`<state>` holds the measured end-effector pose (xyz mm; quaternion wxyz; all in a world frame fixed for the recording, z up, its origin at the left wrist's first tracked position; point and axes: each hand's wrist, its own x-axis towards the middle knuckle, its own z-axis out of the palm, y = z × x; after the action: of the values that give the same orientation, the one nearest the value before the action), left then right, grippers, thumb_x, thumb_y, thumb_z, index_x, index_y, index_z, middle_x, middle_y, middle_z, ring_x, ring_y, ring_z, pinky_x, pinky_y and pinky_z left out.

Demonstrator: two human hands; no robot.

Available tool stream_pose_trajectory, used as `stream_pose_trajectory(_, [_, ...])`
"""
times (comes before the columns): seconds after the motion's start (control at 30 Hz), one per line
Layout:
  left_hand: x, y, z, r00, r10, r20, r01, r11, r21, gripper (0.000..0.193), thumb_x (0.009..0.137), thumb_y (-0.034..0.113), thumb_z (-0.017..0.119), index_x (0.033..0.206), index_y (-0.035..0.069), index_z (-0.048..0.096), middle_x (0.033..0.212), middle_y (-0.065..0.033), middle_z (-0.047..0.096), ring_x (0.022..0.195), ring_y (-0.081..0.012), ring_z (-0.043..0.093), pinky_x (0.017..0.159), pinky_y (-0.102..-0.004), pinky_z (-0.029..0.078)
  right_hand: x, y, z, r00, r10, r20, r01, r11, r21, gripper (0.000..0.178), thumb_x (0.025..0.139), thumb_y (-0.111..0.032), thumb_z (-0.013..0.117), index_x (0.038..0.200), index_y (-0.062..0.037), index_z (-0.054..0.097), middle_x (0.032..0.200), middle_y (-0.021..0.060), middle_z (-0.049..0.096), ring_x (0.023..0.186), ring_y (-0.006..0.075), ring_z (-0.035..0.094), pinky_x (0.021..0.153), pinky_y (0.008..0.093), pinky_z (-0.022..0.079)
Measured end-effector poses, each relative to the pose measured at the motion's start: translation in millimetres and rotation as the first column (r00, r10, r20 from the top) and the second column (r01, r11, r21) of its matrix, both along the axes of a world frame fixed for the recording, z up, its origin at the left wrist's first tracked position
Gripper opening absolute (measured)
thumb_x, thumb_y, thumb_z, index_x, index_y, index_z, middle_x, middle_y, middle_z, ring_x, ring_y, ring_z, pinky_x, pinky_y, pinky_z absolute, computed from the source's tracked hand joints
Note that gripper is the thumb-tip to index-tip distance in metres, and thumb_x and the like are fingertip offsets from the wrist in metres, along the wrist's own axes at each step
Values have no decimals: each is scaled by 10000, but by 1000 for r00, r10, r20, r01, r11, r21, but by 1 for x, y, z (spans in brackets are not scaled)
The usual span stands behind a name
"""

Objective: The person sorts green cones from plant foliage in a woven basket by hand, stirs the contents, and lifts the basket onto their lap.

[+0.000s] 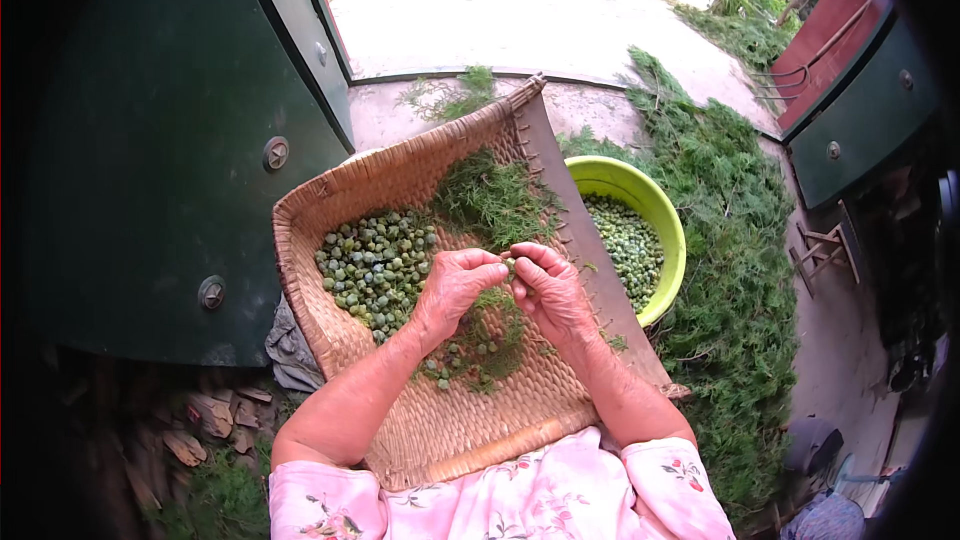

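Observation:
My left hand (458,288) and my right hand (552,290) meet over a woven winnowing basket (480,435) on my lap. Both are closed, thumb against forefinger, on a small round green cone (510,265) between the fingertips; the fingers partly hide it. To the left of my left hand lies a pile of loose green cones (372,265) in the basket. Beyond the hands sits a clump of feathery evergreen sprigs (492,195). Below them, more sprigs with several cones (485,348) lie on the weave, partly covered by my left hand and forearm.
A yellow-green tub (672,230) of small green cones (625,250) stands right of the basket. Cut evergreen branches (725,270) spread over the floor behind it. A dark green door (150,160) is at left, above split firewood (212,415). A pitchfork (820,55) leans at far right.

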<state>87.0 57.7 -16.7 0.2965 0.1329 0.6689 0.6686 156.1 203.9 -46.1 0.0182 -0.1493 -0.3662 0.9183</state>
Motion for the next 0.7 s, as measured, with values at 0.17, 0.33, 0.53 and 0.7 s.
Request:
stream_pose_trajectory(0.17, [-4,-2,4,993,-50,-109,30,983,-178,110,737,114,621,752,10,653,715,8,606,696,-70,528,678,-245,437,4,-1,-5,999,4,37,-6,998,64,188,892,-72,604,1078,-43,593,819,10,618,611,70,558,430,171,392])
stream_pose_trajectory(0.33, [-18,-7,8,921,-217,-323,13,847,-531,187,724,185,625,726,-1,641,635,-61,587,633,-140,557,623,-304,456,0,14,-11,997,-69,30,72,990,-119,143,903,-131,581,1024,-57,576,880,40,598,682,143,572,482,246,425])
stream_pose_trajectory(0.53, [-19,-21,11,585,-518,-624,-119,706,-698,132,699,160,661,730,40,617,711,-117,618,726,-317,617,663,-411,482,3,25,-20,997,-44,57,52,987,-151,123,899,-184,604,941,-72,576,831,38,587,677,141,571,475,246,415])
stream_pose_trajectory(0.7, [-12,-34,14,511,-698,-502,16,591,-806,170,668,134,695,782,60,595,753,-95,603,749,-291,612,674,-400,477,4,22,-24,991,45,126,-41,999,-33,124,893,-193,632,915,-75,599,738,3,579,587,87,550,419,188,370])
